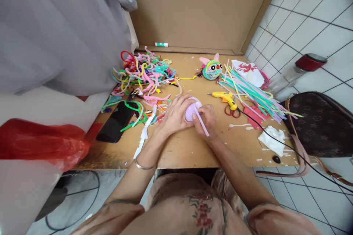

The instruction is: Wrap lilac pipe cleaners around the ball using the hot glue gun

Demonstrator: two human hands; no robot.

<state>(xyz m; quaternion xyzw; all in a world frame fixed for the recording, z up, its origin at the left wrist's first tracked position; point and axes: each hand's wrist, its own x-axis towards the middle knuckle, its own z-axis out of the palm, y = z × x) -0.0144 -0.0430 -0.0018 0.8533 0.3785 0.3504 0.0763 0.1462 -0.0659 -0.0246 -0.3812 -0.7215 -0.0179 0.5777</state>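
Observation:
Both my hands meet at the middle of a low wooden table. My left hand is cupped over a small lilac ball wound from pipe cleaners, fingers curled on it. My right hand pinches a lilac pipe cleaner that runs from the ball down across my fingers. A finished ball with a face, pink ears and striped colours stands farther back.
A tangle of coloured pipe cleaners lies at the left, a bundle of straight ones at the right. A yellow glue gun with its black cord, red scissors, a black phone, white tissue, a brown bag and a red plastic bag surround them.

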